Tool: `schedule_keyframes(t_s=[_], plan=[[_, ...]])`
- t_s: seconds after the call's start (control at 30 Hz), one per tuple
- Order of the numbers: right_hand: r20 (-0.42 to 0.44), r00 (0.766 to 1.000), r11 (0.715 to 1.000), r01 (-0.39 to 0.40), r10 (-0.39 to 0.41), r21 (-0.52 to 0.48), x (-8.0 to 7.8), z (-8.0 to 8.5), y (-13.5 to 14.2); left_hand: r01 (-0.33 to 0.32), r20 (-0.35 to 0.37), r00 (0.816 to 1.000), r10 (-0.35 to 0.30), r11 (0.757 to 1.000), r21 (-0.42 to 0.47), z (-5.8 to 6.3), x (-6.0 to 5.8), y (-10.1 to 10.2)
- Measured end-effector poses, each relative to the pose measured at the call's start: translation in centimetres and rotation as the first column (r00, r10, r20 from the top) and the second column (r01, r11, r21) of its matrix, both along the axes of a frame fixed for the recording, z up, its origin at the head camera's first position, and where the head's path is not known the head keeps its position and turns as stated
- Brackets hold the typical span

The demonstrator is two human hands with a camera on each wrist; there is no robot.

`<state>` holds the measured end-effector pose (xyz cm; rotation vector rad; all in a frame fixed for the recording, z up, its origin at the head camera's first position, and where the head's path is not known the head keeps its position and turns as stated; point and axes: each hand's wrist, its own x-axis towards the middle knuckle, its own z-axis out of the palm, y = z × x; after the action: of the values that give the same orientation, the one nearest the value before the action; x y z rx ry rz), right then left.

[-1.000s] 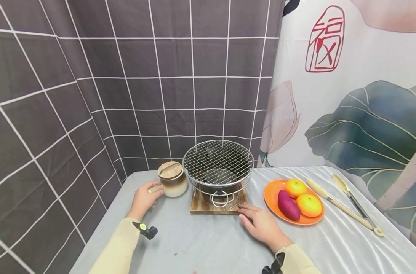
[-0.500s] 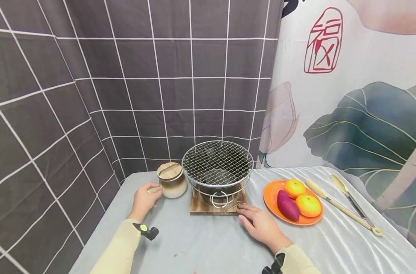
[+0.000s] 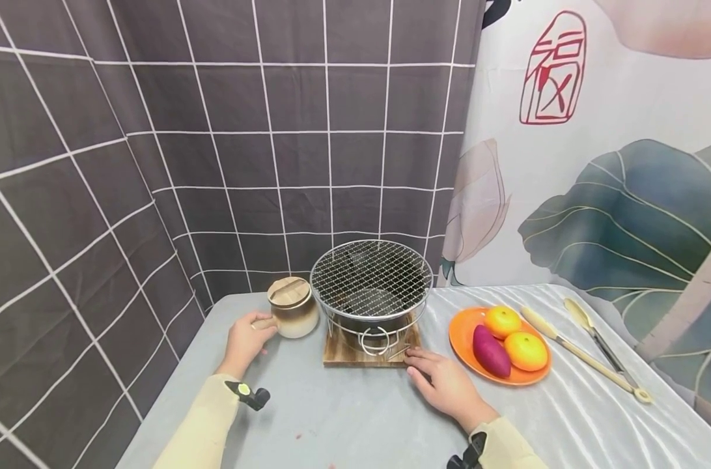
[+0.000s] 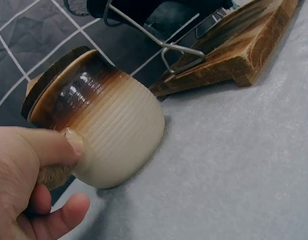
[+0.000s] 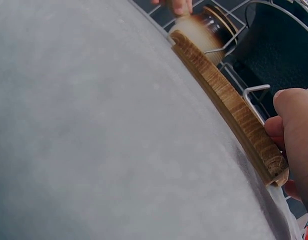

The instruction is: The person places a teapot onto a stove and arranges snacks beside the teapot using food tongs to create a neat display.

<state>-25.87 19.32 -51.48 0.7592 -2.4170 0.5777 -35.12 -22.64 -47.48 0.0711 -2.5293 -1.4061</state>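
Note:
My left hand (image 3: pixel 245 342) pinches the short side handle (image 3: pixel 265 323) of a ceramic pot (image 3: pixel 297 320), brown-glazed above and cream below, with a flat wooden lid (image 3: pixel 289 292). In the left wrist view, the thumb lies along the top of the twine-wrapped handle (image 4: pixel 54 176). Just right of the pot, a round charcoal grill (image 3: pixel 372 280) with a wire mesh top stands on a wooden board (image 3: pixel 355 359). The fingers of my right hand (image 3: pixel 449 387) rest, fairly straight, on the board's front right corner. Part of that corner is hidden by the hand in the right wrist view.
An orange plate (image 3: pixel 463 355) on the right carries two oranges (image 3: pixel 525 350) and a purple sweet potato (image 3: pixel 491 352). Beyond it lie tongs (image 3: pixel 604 348) and a long-handled brush-like utensil (image 3: pixel 590 357). A dark tiled-pattern curtain (image 3: pixel 355 156) hangs behind the grey-covered table (image 3: pixel 308 417).

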Motion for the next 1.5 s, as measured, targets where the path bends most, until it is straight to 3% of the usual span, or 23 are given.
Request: schedule_keyframes(t_s=[0.87, 1.2, 1.5], plan=[[-0.028, 0.999, 1.000, -0.023, 0.023, -0.016, -0.2, -0.4, -0.2, -0.064, -0.044, 0.997, 0.066, 0.997, 0.045, -0.5, 0.6, 0.3], [-0.017, 1.000, 1.000, -0.006, 0.006, -0.025, 0.0, -0.4, 0.1, -0.077, -0.062, 0.995, 0.080, 0.996, 0.042, 0.1, 0.2, -0.1], [-0.024, 1.000, 0.999, -0.016, 0.015, -0.034, -0.1, -0.5, 0.1, -0.084, -0.152, 0.985, 0.086, 0.996, 0.018, 0.6, -0.1, -0.6]])
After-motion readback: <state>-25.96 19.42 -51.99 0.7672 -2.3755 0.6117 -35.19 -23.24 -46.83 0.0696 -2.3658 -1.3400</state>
